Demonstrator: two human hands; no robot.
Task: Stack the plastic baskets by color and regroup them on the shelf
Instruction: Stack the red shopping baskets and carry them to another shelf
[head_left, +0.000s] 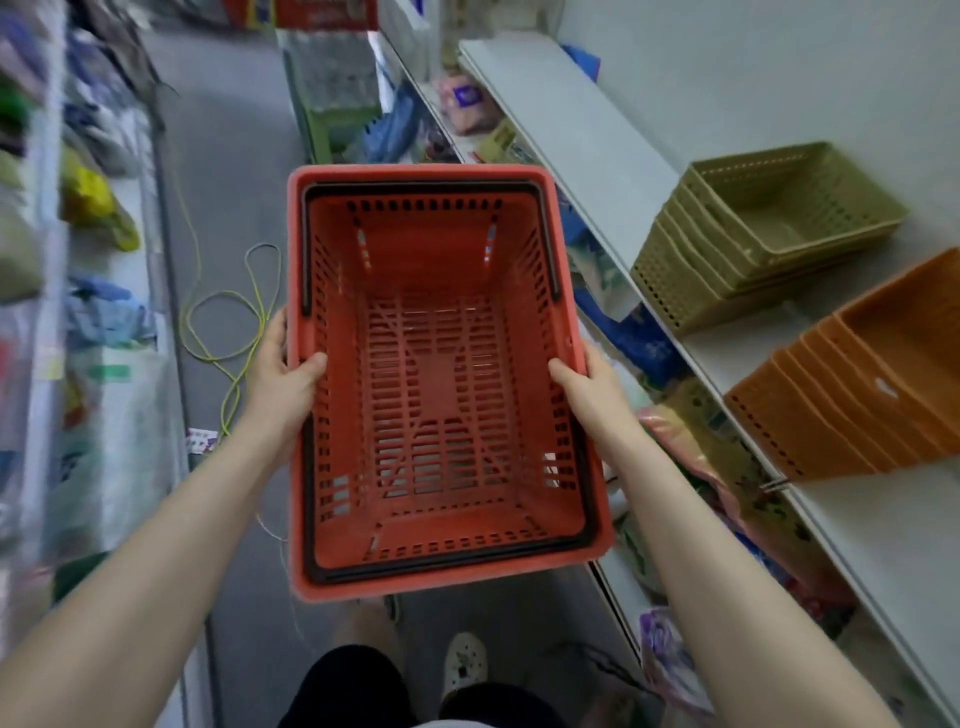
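Over the aisle floor, beside the shelf (597, 156) carrying green baskets (769, 228) and orange baskets (852, 395), the empty red basket (441, 374) hangs between the left hand (283, 364) and right hand (587, 379), fingers clamping its long rims; it looks light, stiff, best held there.

The goods on the left shelves (78, 260) are smeared by blur, so none can be named. The stack of orange baskets (857, 395) runs off the right edge. The red basket (441, 374) hides the fingers of the left hand (283, 371) and right hand (595, 384) behind its sides, leaving only the thumbs in sight, and covers the floor below it. Packets under the right shelf (582, 130) are too cramped to identify.
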